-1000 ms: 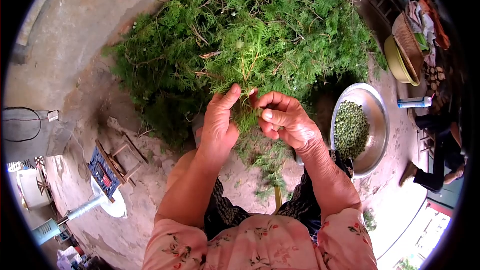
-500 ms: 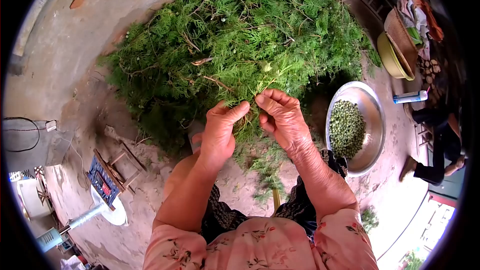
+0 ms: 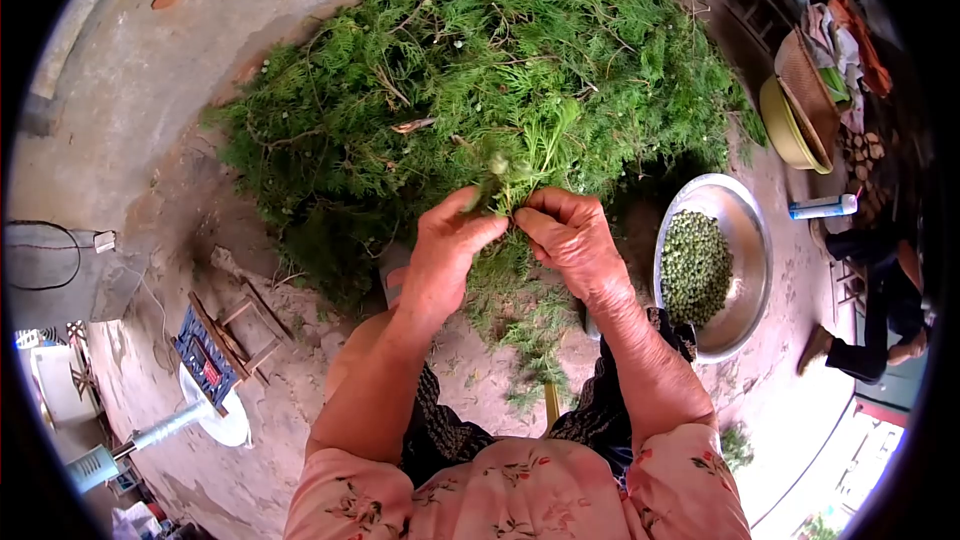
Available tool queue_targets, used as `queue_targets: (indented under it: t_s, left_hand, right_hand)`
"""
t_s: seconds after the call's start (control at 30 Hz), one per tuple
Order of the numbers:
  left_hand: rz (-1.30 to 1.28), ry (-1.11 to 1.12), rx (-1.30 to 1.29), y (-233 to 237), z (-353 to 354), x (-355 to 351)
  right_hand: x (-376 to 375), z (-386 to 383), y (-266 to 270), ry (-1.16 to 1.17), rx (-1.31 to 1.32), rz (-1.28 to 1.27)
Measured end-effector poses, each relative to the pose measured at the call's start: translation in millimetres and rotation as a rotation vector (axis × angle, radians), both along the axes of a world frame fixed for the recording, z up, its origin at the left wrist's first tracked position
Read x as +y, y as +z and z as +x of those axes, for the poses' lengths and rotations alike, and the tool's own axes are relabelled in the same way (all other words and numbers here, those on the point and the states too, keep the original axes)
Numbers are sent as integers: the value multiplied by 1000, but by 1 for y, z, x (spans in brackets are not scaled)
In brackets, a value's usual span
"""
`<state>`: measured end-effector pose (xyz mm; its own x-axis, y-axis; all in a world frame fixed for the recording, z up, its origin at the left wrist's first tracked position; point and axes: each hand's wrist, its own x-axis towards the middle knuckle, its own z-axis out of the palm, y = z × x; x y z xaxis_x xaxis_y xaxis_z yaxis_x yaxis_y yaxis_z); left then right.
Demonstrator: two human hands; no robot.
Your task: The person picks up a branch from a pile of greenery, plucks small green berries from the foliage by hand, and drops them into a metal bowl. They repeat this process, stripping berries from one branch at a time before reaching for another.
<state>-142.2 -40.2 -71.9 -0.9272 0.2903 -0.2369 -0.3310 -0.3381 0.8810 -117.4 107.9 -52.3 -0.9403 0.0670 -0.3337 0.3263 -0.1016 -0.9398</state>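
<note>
My right hand [image 3: 575, 240] pinches a light green conifer sprig [image 3: 543, 152] between thumb and fingers, its feathery tip pointing away from me. Close beside it, my left hand [image 3: 443, 252] has thumb and forefinger closed around the base of the same sprig. Pale green cones [image 3: 497, 166] on it, slightly blurred, show just above my left fingertips. Behind both hands rises a large heap of green conifer branches [image 3: 480, 70]. To the right, a metal basin [image 3: 745, 290] holds many small green cones [image 3: 695, 268].
Loose sprigs [image 3: 535, 340] lie on the floor between my knees. A small wooden stool [image 3: 250, 325] and a standing fan [image 3: 160, 432] are at left. At right are a yellow basin [image 3: 785, 128], a blue-white container [image 3: 822, 207] and a seated person's dark-trousered leg [image 3: 868, 335].
The sprig has turned more upright between my hands. My left hand has shifted slightly right and its forefinger has lifted toward the cones. The view has tilted a little.
</note>
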Motion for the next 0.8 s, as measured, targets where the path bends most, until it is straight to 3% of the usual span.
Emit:
queue_targets:
  t_s: [0.13, 0.2, 0.3, 0.37, 0.4, 0.47, 0.63, 0.8]
  left_hand:
    - [60, -84, -67, 7, 4, 3]
    - [115, 40, -82, 1, 4, 7]
    - [120, 155, -139, -5, 2, 2]
    - [76, 292, -101, -3, -4, 3]
    - [75, 295, -101, 0, -6, 0]
    - [233, 198, -240, 8, -8, -5]
    - [180, 109, -194, 7, -7, -5]
    - [-97, 7, 31, 2, 0, 2]
  right_hand:
    - [-8, 3, -5, 87, 109, 251]
    - [-14, 5, -13, 125, 217, 350]
    - [-21, 8, -13, 144, 329, 293]
    - [-12, 9, 5, 159, 25, 84]
    - [-5, 8, 10, 162, 25, 83]
    - [9, 5, 15, -29, -177, -371]
    - [16, 3, 7, -196, -35, -681]
    - [5, 4, 8, -144, 85, -385]
